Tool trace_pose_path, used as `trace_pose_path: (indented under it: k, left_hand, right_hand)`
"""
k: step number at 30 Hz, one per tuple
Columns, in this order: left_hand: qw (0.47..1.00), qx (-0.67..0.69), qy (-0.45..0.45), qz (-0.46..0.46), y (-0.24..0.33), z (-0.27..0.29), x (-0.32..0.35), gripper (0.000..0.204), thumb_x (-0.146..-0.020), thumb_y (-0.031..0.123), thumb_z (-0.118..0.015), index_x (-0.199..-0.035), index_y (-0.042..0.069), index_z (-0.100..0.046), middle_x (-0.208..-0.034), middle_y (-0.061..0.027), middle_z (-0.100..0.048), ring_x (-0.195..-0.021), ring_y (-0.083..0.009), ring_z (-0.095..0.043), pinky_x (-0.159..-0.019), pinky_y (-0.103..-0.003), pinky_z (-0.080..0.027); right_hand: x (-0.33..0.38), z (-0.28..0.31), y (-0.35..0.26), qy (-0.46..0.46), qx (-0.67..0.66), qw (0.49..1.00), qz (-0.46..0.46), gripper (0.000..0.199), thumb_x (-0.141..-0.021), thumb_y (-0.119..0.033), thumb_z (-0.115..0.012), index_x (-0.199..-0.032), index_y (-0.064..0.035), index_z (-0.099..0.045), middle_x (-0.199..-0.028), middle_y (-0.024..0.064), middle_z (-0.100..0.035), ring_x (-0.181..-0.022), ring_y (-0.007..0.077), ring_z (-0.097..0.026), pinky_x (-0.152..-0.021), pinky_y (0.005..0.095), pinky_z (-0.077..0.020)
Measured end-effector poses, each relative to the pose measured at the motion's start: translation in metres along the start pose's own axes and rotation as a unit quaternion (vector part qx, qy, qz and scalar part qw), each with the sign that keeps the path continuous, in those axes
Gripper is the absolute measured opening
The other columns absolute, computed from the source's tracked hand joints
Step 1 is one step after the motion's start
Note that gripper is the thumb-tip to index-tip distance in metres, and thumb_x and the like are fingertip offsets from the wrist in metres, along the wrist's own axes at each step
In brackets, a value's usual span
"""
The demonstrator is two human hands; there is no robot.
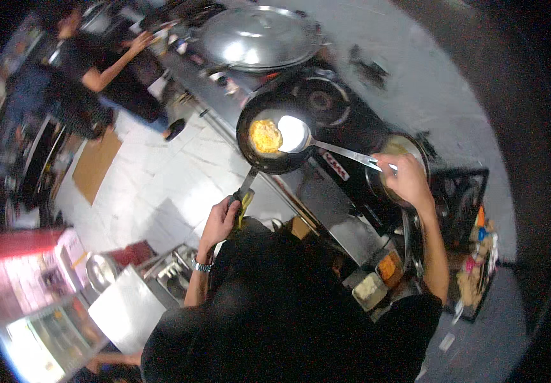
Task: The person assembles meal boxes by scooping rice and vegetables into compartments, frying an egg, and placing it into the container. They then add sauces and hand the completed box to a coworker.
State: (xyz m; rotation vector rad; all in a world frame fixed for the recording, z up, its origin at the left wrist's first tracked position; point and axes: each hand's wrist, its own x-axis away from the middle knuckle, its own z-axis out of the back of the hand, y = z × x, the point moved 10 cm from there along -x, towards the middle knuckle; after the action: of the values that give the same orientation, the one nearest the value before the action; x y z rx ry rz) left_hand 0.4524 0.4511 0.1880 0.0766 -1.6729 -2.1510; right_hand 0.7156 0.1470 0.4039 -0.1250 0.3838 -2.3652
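Near the upper middle of the view, a yellow, lightly browned round of food (264,136) lies inside a dark frying pan (275,166), toward the pan's nine o'clock side. From the left hand (220,223) it sits at about one o'clock, a pan handle's length off; that hand is closed around the dark end of the handle, with a metal band (203,266) at its wrist. From the right hand (405,179) the food lies between nine and ten o'clock, farther away; this hand grasps the end of a long-handled metal spatula (346,153), whose broad blade meets the food at its three o'clock edge. Whether the blade reaches beneath it, I cannot tell. A bare burner (320,101) stands at the pan's two o'clock, a large domed metal lid (259,35) at twelve, and a co-worker (106,80) in dark clothes, well apart, toward ten.
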Motion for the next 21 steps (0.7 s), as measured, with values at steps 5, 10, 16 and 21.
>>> trace_pose_path:
  k: [5,10,16,21]
  left_hand:
    - [0.991,0.033,0.127,0.015,-0.019,0.022,0.108,0.038,-0.111,0.033,-0.049,-0.095,-0.001,-0.056,-0.069,-0.0004,-0.044,-0.066,-0.0111,-0.039,-0.061,-0.033,-0.039]
    - [0.974,0.026,0.183,0.130,-0.036,0.025,0.226,0.038,-0.110,0.034,-0.050,-0.106,-0.003,-0.059,-0.075,-0.0007,-0.050,-0.072,-0.0106,-0.043,-0.064,-0.033,-0.041]
    - [0.938,-0.006,0.319,0.132,-0.047,0.025,0.346,0.034,-0.109,0.028,-0.052,-0.093,-0.002,-0.055,-0.067,-0.0071,-0.038,-0.066,-0.0131,-0.035,-0.058,-0.036,-0.036]
    - [0.923,0.019,0.350,0.161,-0.045,0.023,0.427,0.032,-0.105,0.026,-0.052,-0.101,-0.005,-0.059,-0.067,-0.0232,-0.053,-0.064,-0.0323,-0.058,-0.064,-0.048,-0.047]
  right_hand:
    - [-0.016,-0.058,-0.044,-0.118,-0.091,0.986,0.068,0.025,-0.095,-0.013,-0.066,-0.116,-0.0041,-0.076,-0.099,0.0168,-0.077,-0.081,0.0243,-0.072,-0.075,0.0362,-0.0546]
    - [-0.017,-0.131,-0.092,-0.218,-0.163,0.952,0.141,0.026,-0.096,-0.020,-0.067,-0.117,-0.0058,-0.076,-0.104,0.0186,-0.076,-0.088,0.0312,-0.076,-0.077,0.0372,-0.0567]
    - [-0.016,-0.198,-0.188,-0.259,-0.152,0.917,0.263,0.027,-0.099,-0.019,-0.065,-0.121,-0.0084,-0.076,-0.066,0.0044,-0.060,-0.058,0.0127,-0.053,-0.056,0.0313,-0.0431]
    - [-0.010,-0.230,-0.301,-0.235,-0.119,0.884,0.387,0.027,-0.096,-0.024,-0.066,-0.117,-0.0114,-0.077,-0.102,0.0147,-0.077,-0.087,0.0301,-0.074,-0.073,0.0383,-0.0540]
